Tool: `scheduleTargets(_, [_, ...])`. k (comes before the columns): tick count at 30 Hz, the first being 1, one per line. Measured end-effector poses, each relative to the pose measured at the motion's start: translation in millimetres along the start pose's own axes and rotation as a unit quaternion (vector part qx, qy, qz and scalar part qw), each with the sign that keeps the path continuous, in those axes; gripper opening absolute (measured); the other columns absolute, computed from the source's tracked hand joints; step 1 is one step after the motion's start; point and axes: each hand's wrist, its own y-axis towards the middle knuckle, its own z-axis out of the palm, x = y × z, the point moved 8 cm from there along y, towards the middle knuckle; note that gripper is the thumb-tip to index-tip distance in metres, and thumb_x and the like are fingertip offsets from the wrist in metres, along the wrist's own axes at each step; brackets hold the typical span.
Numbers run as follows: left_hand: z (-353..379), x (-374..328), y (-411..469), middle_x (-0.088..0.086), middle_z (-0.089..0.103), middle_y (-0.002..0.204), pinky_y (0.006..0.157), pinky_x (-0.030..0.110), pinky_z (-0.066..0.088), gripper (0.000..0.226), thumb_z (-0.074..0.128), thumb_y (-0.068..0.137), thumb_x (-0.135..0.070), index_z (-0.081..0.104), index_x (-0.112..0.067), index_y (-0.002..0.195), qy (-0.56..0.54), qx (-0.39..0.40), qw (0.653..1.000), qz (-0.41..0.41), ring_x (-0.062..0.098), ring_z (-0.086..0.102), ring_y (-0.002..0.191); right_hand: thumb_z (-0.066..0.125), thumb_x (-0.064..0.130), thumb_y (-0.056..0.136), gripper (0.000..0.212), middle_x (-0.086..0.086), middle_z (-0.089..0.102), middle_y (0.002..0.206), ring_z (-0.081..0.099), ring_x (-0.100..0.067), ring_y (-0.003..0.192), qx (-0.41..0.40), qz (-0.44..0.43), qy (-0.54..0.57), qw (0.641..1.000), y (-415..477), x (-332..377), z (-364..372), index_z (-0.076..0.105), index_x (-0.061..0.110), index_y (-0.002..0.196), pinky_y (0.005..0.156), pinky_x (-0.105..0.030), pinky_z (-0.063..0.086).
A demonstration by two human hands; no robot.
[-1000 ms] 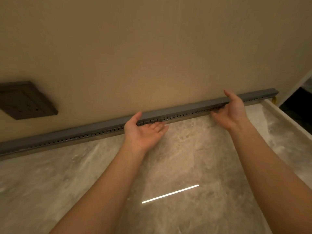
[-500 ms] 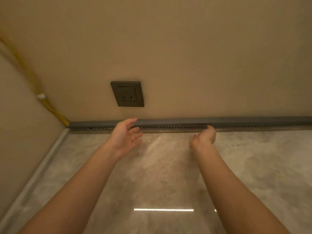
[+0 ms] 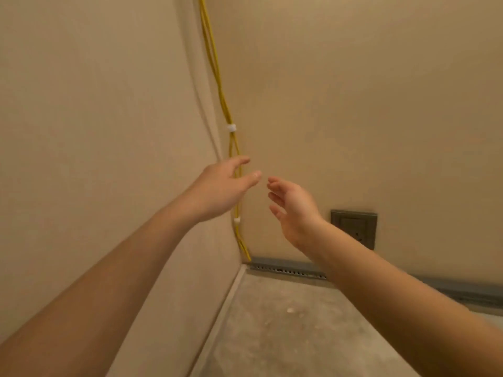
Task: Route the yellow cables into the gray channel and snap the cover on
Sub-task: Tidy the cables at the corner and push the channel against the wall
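Now raised from the low gray slotted plastic channel [image 3: 288, 270] where they hovered half a second ago, both hands are held wide and empty. The thin yellow cables [image 3: 219, 85], clipped upright in the far corner, are crossed by the left hand [image 3: 220, 189], with the right hand [image 3: 295, 210] just beside it to the right.

The one view looks out from the person's head, facing forward and a little downward into a room corner where the left wall [image 3: 95, 118] meets the back wall [image 3: 353, 104], with the yellow cables [image 3: 215, 69] running down that corner. The left hand [image 3: 217, 189] and right hand [image 3: 294, 210] sit mid-picture, close to the lens, their arms entering from the bottom edges. The wide lens bows the corner line and also takes in the gray channel [image 3: 285, 268] and the floor [image 3: 285, 336] at lower right.
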Motion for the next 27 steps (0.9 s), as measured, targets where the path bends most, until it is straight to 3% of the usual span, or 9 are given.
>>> scheduleTargets(3, [-59.9, -26.8, 19.8, 0.008, 0.031, 0.151, 0.110, 0.024, 0.016, 0.056, 0.054, 0.090, -0.035, 0.039, -0.012, 0.139, 0.141, -0.116, 0.979, 0.085, 0.020, 0.024, 0.139, 0.049, 0.010, 0.090, 0.043, -0.002, 0.050, 0.133, 0.040, -0.017, 0.128, 0.058, -0.087, -0.069, 0.992, 16.6, 38.6, 46.9, 0.047, 0.014, 0.133, 0.107, -0.033, 0.031])
scheduleTargets(5, [-83.0, -42.2, 35.0, 0.010, 0.016, 0.156, 0.115, 0.036, 0.008, 0.062, 0.051, 0.089, -0.039, 0.032, -0.013, 0.142, 0.283, -0.166, 0.936, 0.126, 0.024, 0.009, 0.143, 0.052, 0.015, 0.089, 0.059, -0.002, 0.034, 0.149, 0.030, -0.016, 0.137, 0.082, -0.125, -0.107, 0.983, 29.0, 53.7, 71.9, 0.030, 0.020, 0.144, 0.112, -0.033, 0.023])
scheduleTargets(8, [-92.9, -52.3, 62.3, 0.010, 0.003, 0.157, 0.114, 0.047, 0.001, 0.066, 0.044, 0.088, -0.043, 0.024, -0.014, 0.144, 0.455, -0.182, 0.860, 0.144, 0.024, -0.006, 0.144, 0.051, 0.026, 0.092, 0.073, 0.000, 0.009, 0.158, 0.009, -0.016, 0.144, 0.082, -0.164, -0.184, 0.966, 49.6, 60.4, 93.5, 0.005, 0.027, 0.149, 0.116, -0.035, 0.012])
scheduleTargets(11, [-85.3, -48.5, 88.7, 0.012, -0.005, 0.157, 0.114, 0.048, -0.003, 0.070, 0.040, 0.089, -0.042, 0.016, -0.009, 0.147, 0.526, -0.150, 0.829, 0.119, 0.025, -0.012, 0.143, 0.044, 0.035, 0.096, 0.072, 0.001, -0.004, 0.159, -0.001, -0.016, 0.145, 0.091, -0.144, -0.201, 0.965, 68.8, 48.7, 102.7, -0.005, 0.026, 0.148, 0.118, -0.044, 0.008])
scheduleTargets(13, [-76.8, -36.9, 106.3, 0.016, -0.008, 0.156, 0.115, 0.045, -0.004, 0.076, 0.039, 0.090, -0.041, 0.006, -0.002, 0.147, 0.537, -0.122, 0.830, 0.092, 0.025, -0.013, 0.143, 0.040, 0.035, 0.098, 0.069, 0.003, -0.003, 0.158, 0.002, -0.015, 0.145, 0.115, -0.147, -0.213, 0.959, 80.0, 39.8, 108.0, -0.005, 0.024, 0.149, 0.118, -0.040, 0.008])
scheduleTargets(17, [-69.9, -4.7, 130.2, 0.023, -0.011, 0.154, 0.118, 0.039, -0.002, 0.084, 0.044, 0.090, -0.034, -0.007, 0.008, 0.143, 0.487, -0.085, 0.869, 0.015, 0.030, -0.013, 0.143, 0.038, 0.033, 0.099, 0.065, -0.002, -0.006, 0.158, -0.006, -0.015, 0.144, 0.141, -0.175, -0.300, 0.927, 95.7, 22.6, 115.0, -0.001, 0.019, 0.149, 0.118, -0.034, 0.002])
scheduleTargets(23, [-62.6, 20.4, 147.3, 0.027, -0.009, 0.153, 0.117, 0.040, -0.002, 0.082, 0.041, 0.087, -0.027, -0.007, 0.009, 0.141, 0.503, -0.109, 0.857, 0.014, 0.034, -0.011, 0.142, 0.041, 0.026, 0.098, 0.072, -0.006, -0.011, 0.157, -0.009, -0.014, 0.144, 0.185, -0.247, -0.400, 0.863, 91.6, -5.6, 132.8, -0.009, 0.008, 0.147, 0.116, -0.024, -0.001])
scheduleTargets(25, [-58.4, 19.7, 151.8, 0.026, -0.010, 0.153, 0.117, 0.039, -0.002, 0.085, 0.043, 0.084, -0.028, -0.009, 0.008, 0.142, 0.481, -0.099, 0.871, 0.020, 0.033, -0.011, 0.143, 0.035, 0.033, 0.100, 0.070, -0.007, -0.014, 0.157, -0.009, -0.014, 0.144, 0.182, -0.256, -0.465, 0.827, 93.6, -14.3, 130.9, -0.010, 0.007, 0.147, 0.114, -0.022, -0.003])
scheduleTargets(27, [-56.5, 16.1, 158.3, 0.024, -0.011, 0.153, 0.118, 0.038, -0.002, 0.088, 0.045, 0.082, -0.027, -0.011, 0.005, 0.143, 0.443, -0.091, 0.891, 0.029, 0.032, -0.011, 0.143, 0.026, 0.039, 0.100, 0.065, -0.004, -0.013, 0.157, -0.009, -0.013, 0.144, 0.168, -0.269, -0.550, 0.772, 96.8, -23.5, 125.0, -0.009, 0.011, 0.147, 0.117, -0.028, -0.003])
